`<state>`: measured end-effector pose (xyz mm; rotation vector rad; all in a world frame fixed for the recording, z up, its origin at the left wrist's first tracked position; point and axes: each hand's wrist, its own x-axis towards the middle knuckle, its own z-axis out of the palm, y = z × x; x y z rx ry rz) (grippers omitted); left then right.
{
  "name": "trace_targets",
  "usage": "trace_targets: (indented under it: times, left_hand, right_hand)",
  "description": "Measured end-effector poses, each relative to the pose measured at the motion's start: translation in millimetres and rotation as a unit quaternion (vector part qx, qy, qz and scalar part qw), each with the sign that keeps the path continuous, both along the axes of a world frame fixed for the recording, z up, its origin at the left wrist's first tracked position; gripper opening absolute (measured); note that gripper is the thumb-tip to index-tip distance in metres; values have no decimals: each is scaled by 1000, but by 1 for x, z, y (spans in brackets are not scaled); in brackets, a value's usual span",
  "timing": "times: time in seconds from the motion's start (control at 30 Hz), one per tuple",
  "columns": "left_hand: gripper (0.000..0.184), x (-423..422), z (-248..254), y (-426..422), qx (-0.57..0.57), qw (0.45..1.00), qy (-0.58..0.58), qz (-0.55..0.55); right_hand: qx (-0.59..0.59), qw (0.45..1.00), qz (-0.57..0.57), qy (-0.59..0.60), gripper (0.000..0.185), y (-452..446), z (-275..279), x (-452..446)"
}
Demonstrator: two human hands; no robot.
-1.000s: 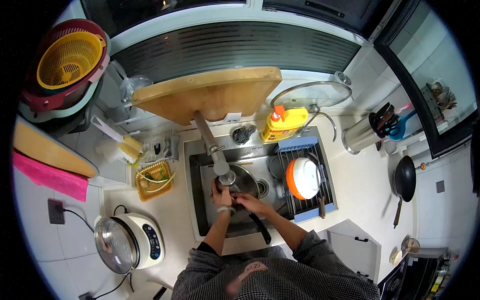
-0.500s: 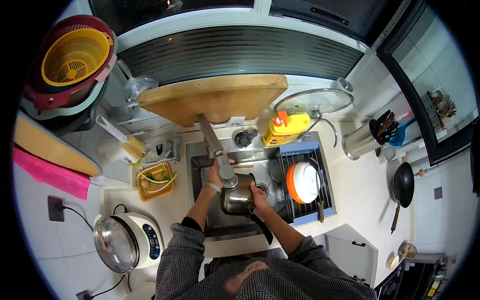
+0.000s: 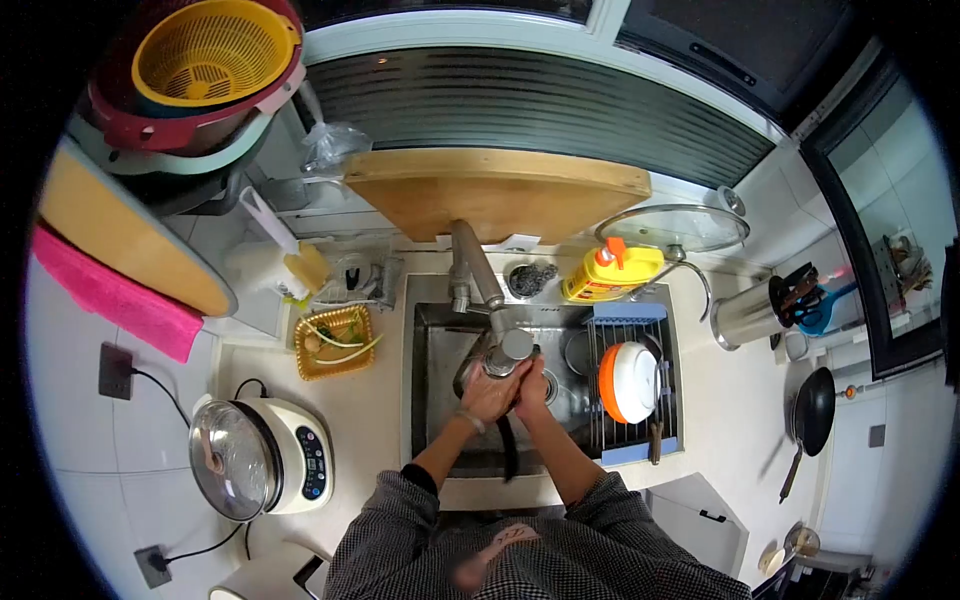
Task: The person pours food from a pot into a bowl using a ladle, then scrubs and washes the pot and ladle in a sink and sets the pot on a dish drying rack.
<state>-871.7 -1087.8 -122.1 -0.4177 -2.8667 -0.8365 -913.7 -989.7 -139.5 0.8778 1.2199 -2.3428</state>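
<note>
Both of my hands are close together in the steel sink, under the faucet head. My left hand is bent with its fingers drawn together, partly hidden by the faucet. Against its fingertips, my right hand is curled closed. Whatever lies between the fingers is too small and hidden to name. A metal pot shows only in part beside and below my left hand. Its black handle points toward the sink's front edge.
Right of the hands, an orange-and-white bowl rests on a rack. Behind the sink are a cutting board, a scrubber and a yellow bottle. A basket and cooker stand left.
The pot was tilted up between my separated hands; now it sits lower, mostly hidden, and my hands have come together under the faucet. The view has shifted, moving the scene rightward.
</note>
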Motion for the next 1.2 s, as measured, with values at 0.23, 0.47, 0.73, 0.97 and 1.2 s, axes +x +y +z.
trace_targets:
  times: [0.23, 0.47, 0.73, 0.97, 1.2]
  left_hand:
    - [47, 29, -61, 3, 241, 944, 34, 221]
    - [67, -28, -132, -37, 428, 812, -302, 257]
    - [73, -56, -140, -11, 204, 926, -231, 218]
    - [68, 3, -70, -19, 412, 844, -278, 204]
    - [51, 63, -130, -58, 589, 734, -308, 140]
  right_hand:
    - [-96, 995, -9, -37, 56, 47, -31, -5]
    - [-90, 992, 77, -54, 55, 87, -37, -2]
    - [116, 980, 163, -24, 57, 62, 20, -20]
    - [589, 513, 453, 430, 32, 25, -29, -7]
    - [358, 654, 502, 439, 24, 25, -26, 29]
